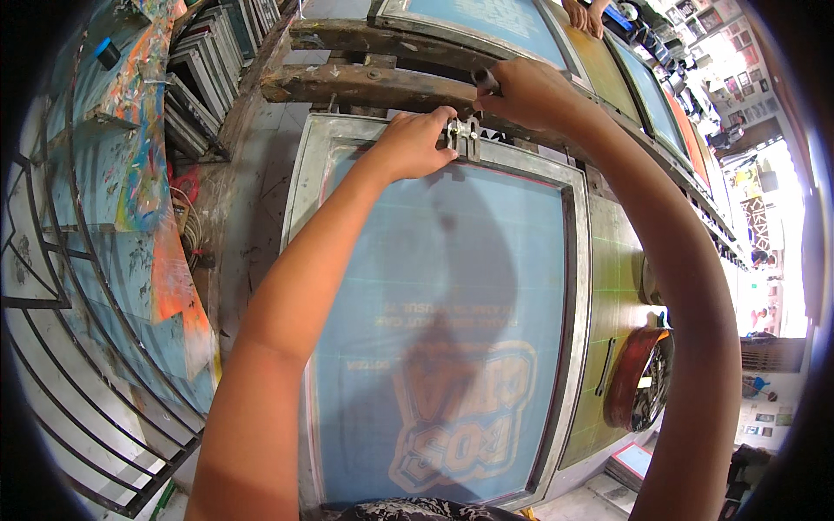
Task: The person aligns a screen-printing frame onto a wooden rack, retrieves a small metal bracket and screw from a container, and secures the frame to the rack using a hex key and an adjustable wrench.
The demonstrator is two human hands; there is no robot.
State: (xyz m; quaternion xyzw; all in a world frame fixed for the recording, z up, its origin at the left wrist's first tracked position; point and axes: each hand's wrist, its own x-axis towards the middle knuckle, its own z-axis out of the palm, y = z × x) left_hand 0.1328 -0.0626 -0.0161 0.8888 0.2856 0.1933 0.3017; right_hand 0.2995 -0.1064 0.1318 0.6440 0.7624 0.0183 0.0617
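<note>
A screen-printing frame (569,347) with pale blue mesh and reversed faint lettering lies below me, my shadow across it. At its far edge sits a silver metal clamp (462,136), with my left hand (410,144) closed on it, thumb and fingers at its left side. Just above and right of the clamp, my right hand (527,97) is closed round a dark tool (487,83); its lower end is hard to make out.
Wooden beams (347,82), more frames (469,30) and a co-worker's hands (587,19) are beyond. Paint-stained boards (130,278), stacked frames (195,104) and black railing (82,347) stand left. A red-brown container (627,382) and wrench (605,369) lie right.
</note>
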